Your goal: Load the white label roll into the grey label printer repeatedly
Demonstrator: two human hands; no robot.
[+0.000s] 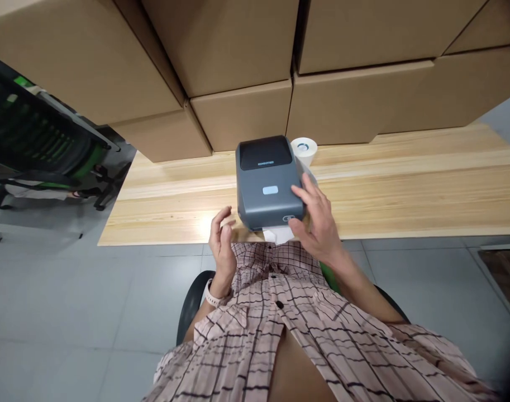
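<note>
A dark grey label printer (268, 181) stands near the front edge of a light wooden table (405, 190). A white label (279, 234) sticks out of its front slot. My right hand (317, 220) rests on the printer's right front corner, fingers spread along its side and thumb at the front. My left hand (222, 245) hovers just left of the printer's front with the fingers loosely curled and apart, holding nothing. It wears a watch at the wrist. A white roll of labels (304, 149) stands behind the printer's right rear corner.
Large cardboard boxes (238, 72) are stacked along the back of the table. A green and black office chair (41, 145) stands off the table's left end on a grey tiled floor. I sit on a black chair (194, 304).
</note>
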